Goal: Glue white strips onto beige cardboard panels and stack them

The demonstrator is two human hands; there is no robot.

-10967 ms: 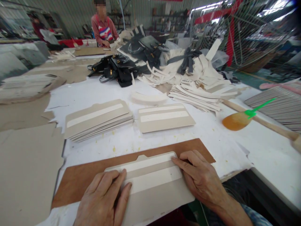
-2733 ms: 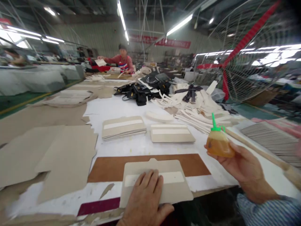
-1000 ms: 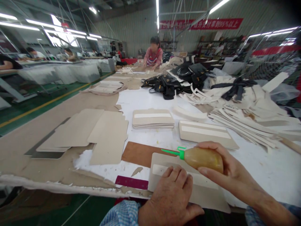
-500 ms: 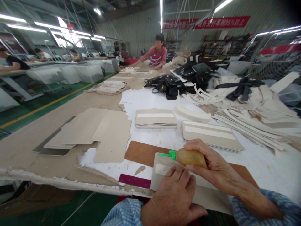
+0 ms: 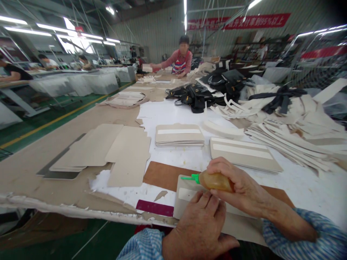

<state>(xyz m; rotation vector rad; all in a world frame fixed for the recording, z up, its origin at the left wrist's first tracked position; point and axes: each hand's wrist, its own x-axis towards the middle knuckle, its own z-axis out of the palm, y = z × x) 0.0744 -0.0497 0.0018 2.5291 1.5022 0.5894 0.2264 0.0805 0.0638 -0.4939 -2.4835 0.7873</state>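
My right hand (image 5: 238, 184) is wrapped round an amber squeeze bottle (image 5: 217, 181) with a green nozzle, tilted so the tip points left. The nozzle hovers over, or touches, the far left edge of a beige panel (image 5: 180, 209); which of the two I cannot tell. A white strip (image 5: 185, 194) lies across that panel. My left hand (image 5: 200, 224) rests flat on the panel, fingers forward and thumb out to the right, covering much of it. Under the panel's far side shows a brown board (image 5: 162, 176). A maroon strip (image 5: 155, 208) lies just left of the panel.
Beyond my hands sit two stacks of beige panels with white strips, a left stack (image 5: 179, 136) and a right stack (image 5: 244, 153). Loose beige panels (image 5: 130, 155) lie left. Black bag parts (image 5: 197, 97) and cream strips (image 5: 287, 144) are heaped right. A co-worker (image 5: 183, 59) stands at the far end.
My right hand and the bottle have shifted slightly left along the panel's far edge. My left hand has stayed put. The co-worker's outstretched hand has lifted, with a pale piece in it.
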